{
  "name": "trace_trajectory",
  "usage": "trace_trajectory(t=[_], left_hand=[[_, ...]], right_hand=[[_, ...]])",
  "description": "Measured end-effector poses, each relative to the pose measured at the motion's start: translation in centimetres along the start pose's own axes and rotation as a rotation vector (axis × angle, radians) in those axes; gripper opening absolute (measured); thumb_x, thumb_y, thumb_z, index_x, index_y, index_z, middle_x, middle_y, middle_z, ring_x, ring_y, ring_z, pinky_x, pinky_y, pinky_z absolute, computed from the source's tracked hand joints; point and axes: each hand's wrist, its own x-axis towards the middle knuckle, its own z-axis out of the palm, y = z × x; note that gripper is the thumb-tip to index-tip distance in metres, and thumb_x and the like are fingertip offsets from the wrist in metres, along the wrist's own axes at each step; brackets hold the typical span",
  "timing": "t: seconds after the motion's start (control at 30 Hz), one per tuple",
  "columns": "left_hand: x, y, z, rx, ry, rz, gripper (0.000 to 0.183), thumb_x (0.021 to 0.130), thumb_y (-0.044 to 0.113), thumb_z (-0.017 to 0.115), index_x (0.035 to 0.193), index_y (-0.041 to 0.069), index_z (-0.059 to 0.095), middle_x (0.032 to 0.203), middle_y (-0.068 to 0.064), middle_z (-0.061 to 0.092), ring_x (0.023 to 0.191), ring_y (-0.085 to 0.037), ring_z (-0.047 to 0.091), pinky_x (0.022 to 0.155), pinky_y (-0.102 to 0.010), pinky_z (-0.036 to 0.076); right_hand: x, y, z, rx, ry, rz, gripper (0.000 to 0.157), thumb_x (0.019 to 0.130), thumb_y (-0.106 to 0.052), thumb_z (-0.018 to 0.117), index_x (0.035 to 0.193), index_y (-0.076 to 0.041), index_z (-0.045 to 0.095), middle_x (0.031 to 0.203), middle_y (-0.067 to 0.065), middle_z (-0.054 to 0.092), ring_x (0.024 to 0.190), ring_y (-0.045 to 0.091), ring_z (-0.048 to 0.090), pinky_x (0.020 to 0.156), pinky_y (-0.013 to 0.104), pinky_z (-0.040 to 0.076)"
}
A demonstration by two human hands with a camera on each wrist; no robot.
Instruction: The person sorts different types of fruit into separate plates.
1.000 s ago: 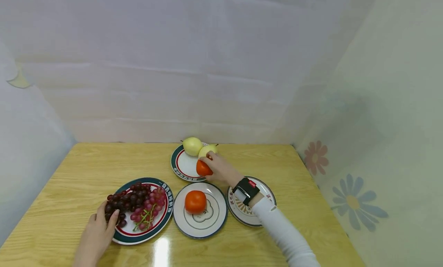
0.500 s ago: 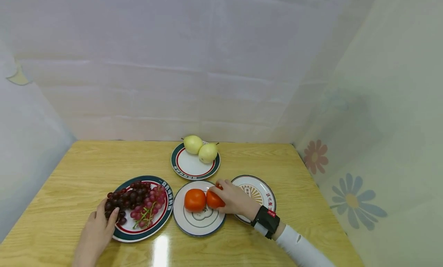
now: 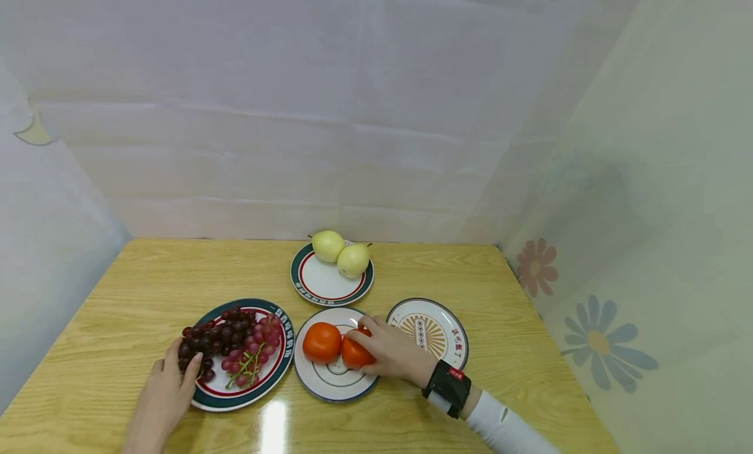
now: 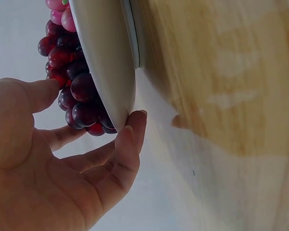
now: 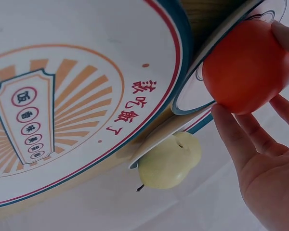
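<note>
Now the right hand is grasping 1 tomato at the white plate's 3 o'clock, seating it; the left hand, fingers relaxed, is steadying the grape plate.

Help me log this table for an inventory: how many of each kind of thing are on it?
Plates: 4 (one bare)
Orange-red fruits: 2, one lying on the middle plate, one in the right hand
Pears: 2
Grape bunches: 1, by the left hand
Total: 9
</note>
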Motion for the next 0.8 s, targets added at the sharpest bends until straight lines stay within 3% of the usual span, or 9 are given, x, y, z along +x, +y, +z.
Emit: trace_trajectory(t=[0.4,0.53,0.8], left_hand=[[0.1,-0.1,-0.1,0.003,-0.021,-0.024,0.084,0.093,0.059,0.014,0.143,-0.009,0.008,0.123,-0.047,0.03,0.109,-0.058,0.039,0.088,-0.067,0.038],[0.2,-0.1,-0.2,0.001,-0.037,-0.03,0.086,0.093,0.06,0.014,0.143,-0.009,0.007,0.123,-0.047,0.03,0.109,-0.058,0.039,0.088,-0.067,0.039],[0.2,-0.2,-0.2,0.003,-0.034,-0.006,0.086,0.093,0.06,0.015,0.142,-0.011,0.009,0.123,-0.048,0.031,0.109,-0.059,0.039,0.086,-0.067,0.039]], right_hand=[[0.8,1.0,-0.9,0.012,-0.002,0.009,0.058,0.079,-0.056,0.064,0.128,-0.027,0.05,0.122,0.003,0.052,0.102,0.016,0.052,0.074,0.029,0.054],[2.9,2.7,-2.4,-0.009,0.03,0.084,0.059,0.083,-0.054,0.06,0.131,-0.022,0.05,0.126,0.004,0.051,0.11,0.019,0.051,0.081,0.036,0.054],[8.5,6.8,-4.0,0.008,0.205,0.304,0.059,0.082,-0.04,0.068,0.131,-0.014,0.049,0.13,0.012,0.049,0.114,0.031,0.049,0.094,0.045,0.048]])
